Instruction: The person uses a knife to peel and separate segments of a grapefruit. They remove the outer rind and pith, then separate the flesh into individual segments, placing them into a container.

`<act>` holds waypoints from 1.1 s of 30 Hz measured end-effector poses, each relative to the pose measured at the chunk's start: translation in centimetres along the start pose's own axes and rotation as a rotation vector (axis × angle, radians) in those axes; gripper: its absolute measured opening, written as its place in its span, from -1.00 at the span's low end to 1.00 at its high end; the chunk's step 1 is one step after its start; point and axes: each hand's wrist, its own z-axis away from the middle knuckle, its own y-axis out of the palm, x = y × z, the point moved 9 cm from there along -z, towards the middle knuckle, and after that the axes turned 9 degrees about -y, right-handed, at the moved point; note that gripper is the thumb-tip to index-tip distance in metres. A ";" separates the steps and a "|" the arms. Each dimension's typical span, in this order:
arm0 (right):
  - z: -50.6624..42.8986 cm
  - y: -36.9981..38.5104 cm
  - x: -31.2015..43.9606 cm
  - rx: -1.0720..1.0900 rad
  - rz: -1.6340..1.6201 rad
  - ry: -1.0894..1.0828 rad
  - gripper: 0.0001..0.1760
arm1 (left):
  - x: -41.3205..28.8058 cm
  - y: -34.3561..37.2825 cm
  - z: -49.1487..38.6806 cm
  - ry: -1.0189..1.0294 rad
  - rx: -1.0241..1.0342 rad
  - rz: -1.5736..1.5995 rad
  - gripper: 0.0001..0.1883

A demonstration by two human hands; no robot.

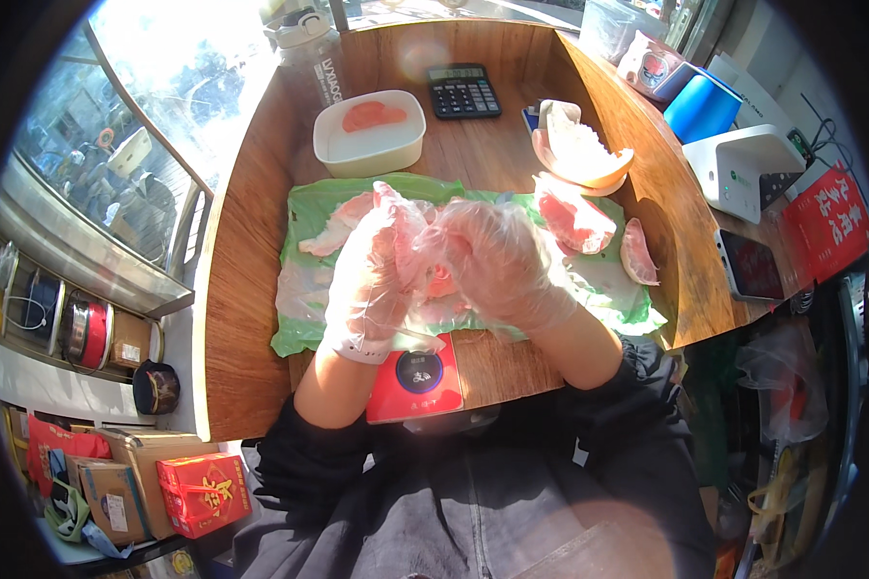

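Observation:
My left hand (pixel 380 264) and my right hand (pixel 503 260), both in clear plastic gloves, meet over a green plastic bag (pixel 300 289) spread on the wooden desk. Between their fingers is a piece of pink citrus (pixel 440 279), probably pomelo, partly hidden by the gloves. Pale membrane scraps (pixel 337 226) lie left of my left hand. To the right of my right hand rest a larger chunk of pomelo (pixel 576 217) and a single segment (pixel 639 252). Thick pieces of peel (pixel 586 155) lie behind them. A white plastic container (pixel 369 155) holds peeled pink flesh (pixel 371 116).
A black calculator (pixel 463 90) lies at the back, with a clear bottle (pixel 308 58) at the back left. Raised wooden walls (pixel 242 289) edge the desk. A red payment plate (pixel 420 391) is at the front. On the right ledge are a phone (pixel 749 266) and a white device (pixel 742 170).

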 end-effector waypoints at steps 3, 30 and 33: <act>0.4 -1.7 -4.3 -0.083 -0.049 0.307 -0.85 | 0.8 1.2 0.6 -0.089 0.212 0.046 -0.55; 2.8 3.4 -4.6 0.176 -0.987 0.837 -0.77 | 0.0 2.0 -0.2 -0.081 0.079 -0.466 -0.68; 3.5 3.8 -5.5 0.187 -0.893 0.825 -0.78 | -0.1 2.4 0.0 -0.078 0.102 -0.467 -0.73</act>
